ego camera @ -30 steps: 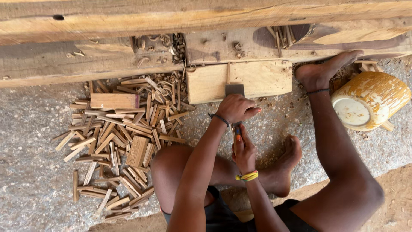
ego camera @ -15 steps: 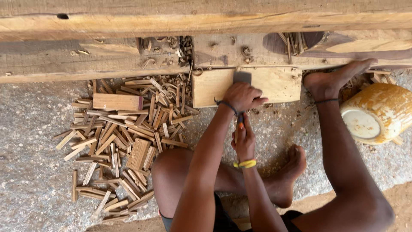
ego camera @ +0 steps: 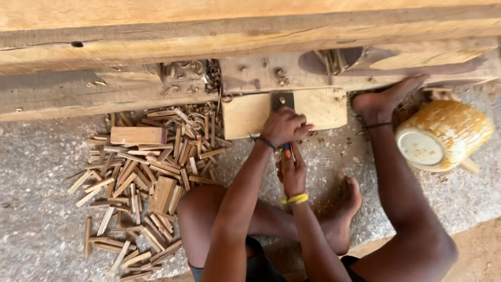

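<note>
Both hands (ego camera: 288,149) gripping chisel (ego camera: 282,101), pale block (ego camera: 245,115)

A heap of small wooden offcuts (ego camera: 143,177) lies on the grey concrete floor (ego camera: 36,209), spreading from the foot of the long timber beam (ego camera: 104,57) down toward the floor's lower left. One flat rectangular block (ego camera: 136,135) rests on top of the heap near its upper edge. Curled shavings (ego camera: 201,70) sit on the beam's ledge just above the heap. Right of the middle, a yellow-stained plastic jug (ego camera: 443,136) lies tipped on its side on the floor, its mouth facing left, close under the beam. A strip of bare brown earth (ego camera: 485,245) borders the floor's lower right corner.
</note>
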